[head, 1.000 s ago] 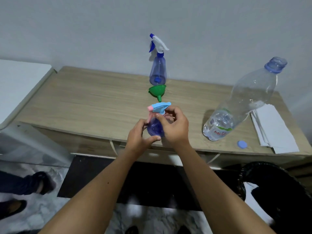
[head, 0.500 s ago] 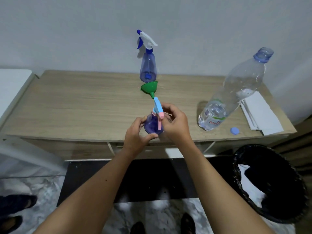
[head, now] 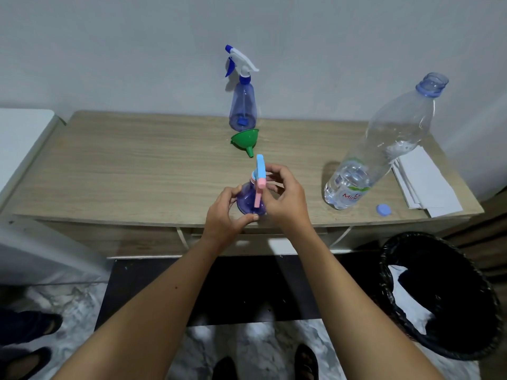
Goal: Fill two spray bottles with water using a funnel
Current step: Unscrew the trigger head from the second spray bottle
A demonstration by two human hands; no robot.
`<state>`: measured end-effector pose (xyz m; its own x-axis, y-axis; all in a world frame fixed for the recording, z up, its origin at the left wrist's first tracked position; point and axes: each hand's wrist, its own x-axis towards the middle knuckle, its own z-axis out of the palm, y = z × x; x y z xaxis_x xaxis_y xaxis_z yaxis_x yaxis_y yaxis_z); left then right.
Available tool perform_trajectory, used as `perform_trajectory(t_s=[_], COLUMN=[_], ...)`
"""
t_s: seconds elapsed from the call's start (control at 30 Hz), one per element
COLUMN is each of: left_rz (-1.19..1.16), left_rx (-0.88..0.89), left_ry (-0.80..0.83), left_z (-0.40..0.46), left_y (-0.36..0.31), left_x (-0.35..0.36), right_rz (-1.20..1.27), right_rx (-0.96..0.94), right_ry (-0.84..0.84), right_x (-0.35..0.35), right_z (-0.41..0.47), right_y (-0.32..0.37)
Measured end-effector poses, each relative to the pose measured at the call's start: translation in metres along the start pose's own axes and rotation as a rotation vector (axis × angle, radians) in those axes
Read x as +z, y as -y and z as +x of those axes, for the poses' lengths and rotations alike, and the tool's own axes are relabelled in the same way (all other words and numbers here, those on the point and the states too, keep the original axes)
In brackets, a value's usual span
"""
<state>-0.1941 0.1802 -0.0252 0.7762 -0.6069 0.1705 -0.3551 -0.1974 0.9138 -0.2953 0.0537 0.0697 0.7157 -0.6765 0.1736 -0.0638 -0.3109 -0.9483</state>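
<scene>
A small purple spray bottle (head: 247, 198) with a light-blue and pink spray head (head: 260, 171) stands near the front edge of the wooden table (head: 137, 165). My left hand (head: 226, 212) grips its body. My right hand (head: 285, 198) holds the neck under the spray head. A second purple spray bottle (head: 242, 105) with a white and blue head stands at the back by the wall. A green funnel (head: 245, 141) lies on its side between the two bottles. A large clear water bottle (head: 375, 157), uncapped and partly filled, stands at the right.
The water bottle's blue cap (head: 383, 209) lies near the front right edge. A stack of white paper napkins (head: 422, 182) rests at the table's right end. A black-lined bin (head: 439, 294) stands on the floor at the right. A white surface (head: 19, 133) adjoins the left.
The spray head has turned from pointing left to pointing toward me, the pink trigger now facing front. Both hands stay on the bottle. The camera view shifted slightly.
</scene>
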Motion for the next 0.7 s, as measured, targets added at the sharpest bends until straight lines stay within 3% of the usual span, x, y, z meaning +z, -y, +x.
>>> perform_trajectory(t_s=[0.13, 0.3, 0.5, 0.7], left_rz=[-0.011, -0.025, -0.027, -0.016], left_rx=[-0.013, -0.001, -0.025, 0.0], left_ry=[-0.001, -0.002, 0.006, 0.008], left_z=[0.001, -0.001, 0.0, -0.001], left_y=[0.001, -0.002, 0.002, -0.001], left_x=[0.0, 0.001, 0.0, 0.001], right_rz=[-0.085, -0.05, -0.076, -0.022], right_rx=[0.012, -0.006, 0.046, 0.027], right_ry=[-0.082, 0.01, -0.069, 0.043], right_x=[0.006, -0.006, 0.004, -0.008], right_z=[0.005, 0.0, 0.01, 0.005], right_y=[0.002, 0.006, 0.003, 0.004])
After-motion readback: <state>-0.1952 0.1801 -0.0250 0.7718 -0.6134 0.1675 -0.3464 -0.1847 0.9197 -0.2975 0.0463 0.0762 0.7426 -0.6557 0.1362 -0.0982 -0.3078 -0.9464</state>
